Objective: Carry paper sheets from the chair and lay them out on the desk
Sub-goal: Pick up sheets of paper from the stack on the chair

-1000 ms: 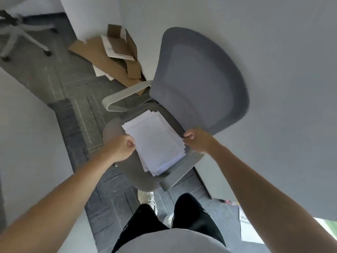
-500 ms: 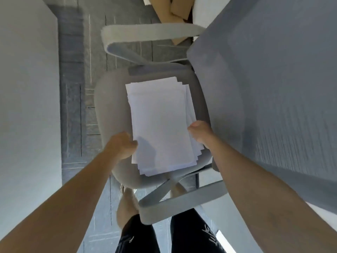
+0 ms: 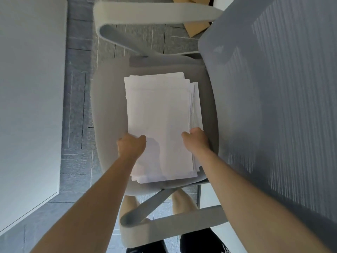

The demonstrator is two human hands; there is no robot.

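The left hand (image 3: 131,146) and right hand (image 3: 196,140) have slid closer and now pinch the paper sheets (image 3: 158,114) between them, ready to lift.

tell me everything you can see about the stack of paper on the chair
A loose stack of plain white paper sheets, edges fanned unevenly, mostly on the right and near sides. It lies flat over the grey chair seat, long side running away from the person. The left hand grips its near left edge and the right hand its near right edge, thumbs on top. No print can be made out.
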